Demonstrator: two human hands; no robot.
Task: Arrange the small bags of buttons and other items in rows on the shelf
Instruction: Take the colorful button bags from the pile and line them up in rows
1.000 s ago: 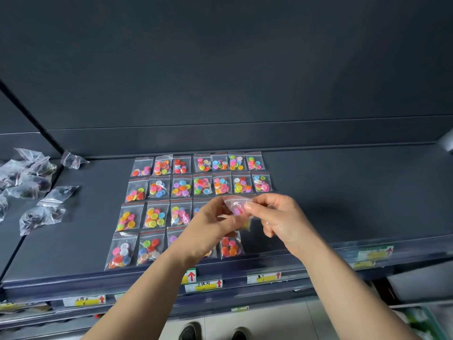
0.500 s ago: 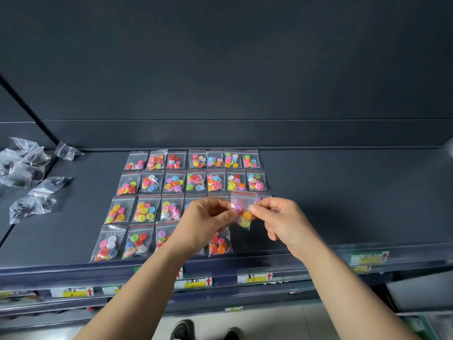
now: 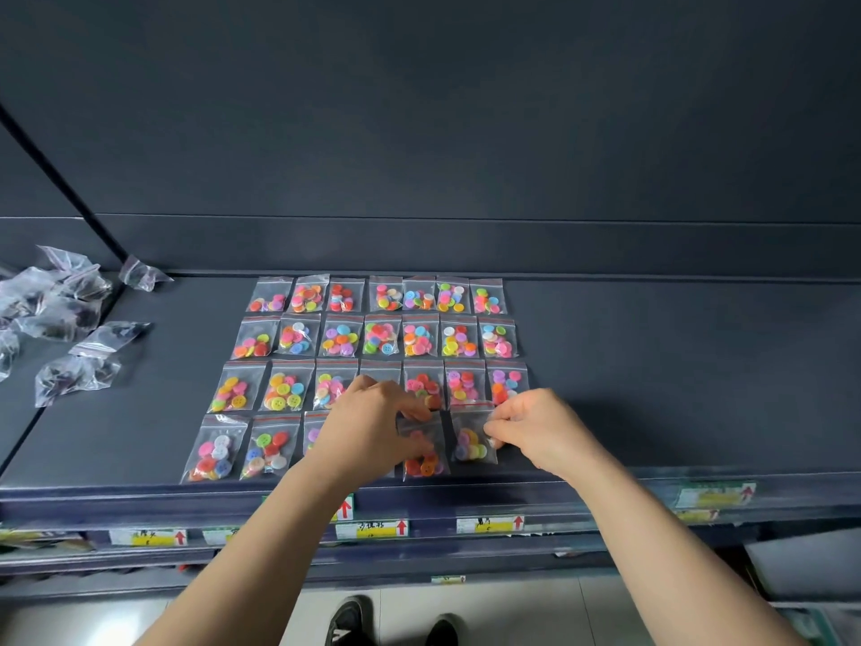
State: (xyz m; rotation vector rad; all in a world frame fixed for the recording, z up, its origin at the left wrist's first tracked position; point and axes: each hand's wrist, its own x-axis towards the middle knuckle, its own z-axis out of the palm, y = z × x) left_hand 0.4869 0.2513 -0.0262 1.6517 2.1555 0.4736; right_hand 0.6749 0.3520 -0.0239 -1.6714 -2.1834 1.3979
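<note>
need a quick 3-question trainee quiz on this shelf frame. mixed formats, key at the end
1. True or false: the back row of button bags holds seven bags.
2. Which bag does the right hand pinch? A) the rightmost bag in the front row B) a bag at the far left of the front row C) a bag in the second row from the back
3. Fill in: the loose clear bags lie to the ___ of the grid.

Key: 1 true; 2 A; 3 left
</note>
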